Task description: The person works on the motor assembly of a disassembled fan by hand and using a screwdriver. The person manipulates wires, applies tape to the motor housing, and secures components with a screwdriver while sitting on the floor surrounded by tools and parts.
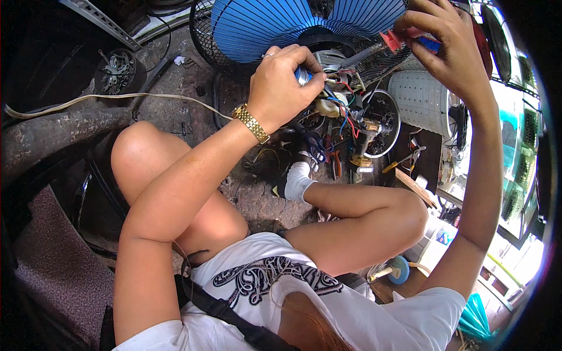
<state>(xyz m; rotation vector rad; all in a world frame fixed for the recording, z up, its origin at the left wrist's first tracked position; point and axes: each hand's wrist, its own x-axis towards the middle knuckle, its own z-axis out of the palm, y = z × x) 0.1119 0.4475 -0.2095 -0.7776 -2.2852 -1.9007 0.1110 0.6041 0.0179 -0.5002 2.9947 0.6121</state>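
My left hand (282,88), with a gold watch on its wrist, is closed around a small blue and silver roll (302,75) that looks like solder wire. In my right hand (442,50), higher up, is a soldering iron (391,41) with a red collar and a grey barrel. The barrel slants down and left toward the loose coloured wires (346,88) at the back of the fan's motor (331,59). Whether its tip touches a wire I cannot tell. The fan's blue blades (252,29) lie behind both hands, inside a black wire cage.
Below the wires, a power drill (364,143) stands by a round metal tray (389,131). Pliers (413,157) lie to its right, near a perforated white drum (418,96). A pale cord (149,95) crosses the left side. A bowl of metal parts (119,67) sits far left.
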